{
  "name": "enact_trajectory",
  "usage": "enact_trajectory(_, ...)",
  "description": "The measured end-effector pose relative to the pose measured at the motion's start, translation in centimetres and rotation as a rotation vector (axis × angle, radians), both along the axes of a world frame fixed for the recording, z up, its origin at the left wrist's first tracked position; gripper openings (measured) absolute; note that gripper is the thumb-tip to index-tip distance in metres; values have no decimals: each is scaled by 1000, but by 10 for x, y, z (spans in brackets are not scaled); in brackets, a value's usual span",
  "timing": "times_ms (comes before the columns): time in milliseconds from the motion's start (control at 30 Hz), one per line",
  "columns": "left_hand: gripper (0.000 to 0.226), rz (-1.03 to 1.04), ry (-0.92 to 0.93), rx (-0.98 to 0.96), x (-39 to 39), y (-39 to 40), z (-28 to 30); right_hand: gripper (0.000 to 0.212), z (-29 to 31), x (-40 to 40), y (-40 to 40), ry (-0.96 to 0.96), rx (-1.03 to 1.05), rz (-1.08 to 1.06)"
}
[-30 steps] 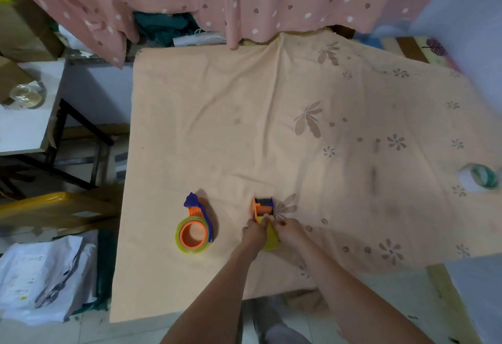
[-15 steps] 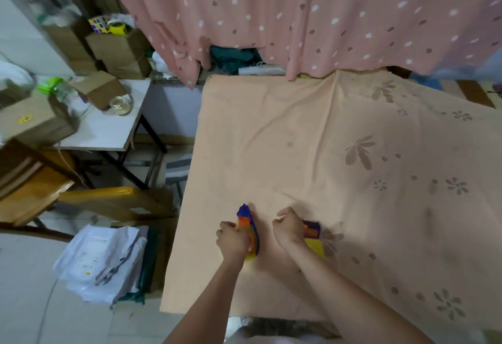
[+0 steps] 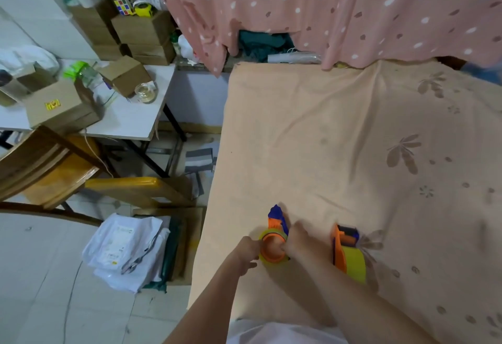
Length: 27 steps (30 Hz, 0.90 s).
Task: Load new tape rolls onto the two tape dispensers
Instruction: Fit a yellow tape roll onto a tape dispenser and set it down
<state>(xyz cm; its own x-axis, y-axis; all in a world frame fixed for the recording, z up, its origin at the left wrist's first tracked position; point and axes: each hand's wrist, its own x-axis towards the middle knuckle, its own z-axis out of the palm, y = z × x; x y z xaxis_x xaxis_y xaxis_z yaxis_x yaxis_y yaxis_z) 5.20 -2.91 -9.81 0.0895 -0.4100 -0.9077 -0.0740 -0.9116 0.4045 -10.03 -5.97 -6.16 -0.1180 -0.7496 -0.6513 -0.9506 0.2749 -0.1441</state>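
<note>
Item: peach cloth-covered table with faded flower print, worked by one person standing at its near edge. At about 7 o'clock of the table lies the first orange-and-blue plastic tape dispenser, flat on its side, blue nose pointing to 12 o'clock, with a yellowish roll of tape seated round its orange hub. Left hand: at the roll's 9 o'clock edge, fingers loosely curled against the rim; whether it grips or merely steadies I cannot tell. Right hand: at the roll's 3 o'clock side, fingertips pressed in at the hub, seemingly pinching the roll or its loose end, though blur hides the exact hold. To 3 o'clock, near but apart, stands the second orange-and-blue tape dispenser, a broad yellow tape roll already on it. Judgement: the step in hand is seating the roll and leading its end toward the nose. Best practice: brace the rim with the left hand, push the roll square and fully down on the hub, then draw the free end sticky side down through the blue front without letting it fold back.
</note>
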Motion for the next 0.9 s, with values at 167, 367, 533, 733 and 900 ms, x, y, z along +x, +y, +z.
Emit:
enact_trajectory(167,60,-39,96,34,9,-2,1,32,-12,-2,-1,-22,12,-84)
enact_trajectory(367,81,-49,374,-58,28,0,23,9,-2,-19,-17,-420,21,-218)
enact_trajectory(533,71,-70,621,-250,10,-5,56,27,26,-29,-14,-996,65,-466)
enact_trajectory(733,75,0,659,-370,-16,-5,79,22,65,-40,-7,-932,-109,-255)
enact_trajectory(900,102,-28,504,-505,-31,1,89,26,105,-45,-2,-582,-714,-29)
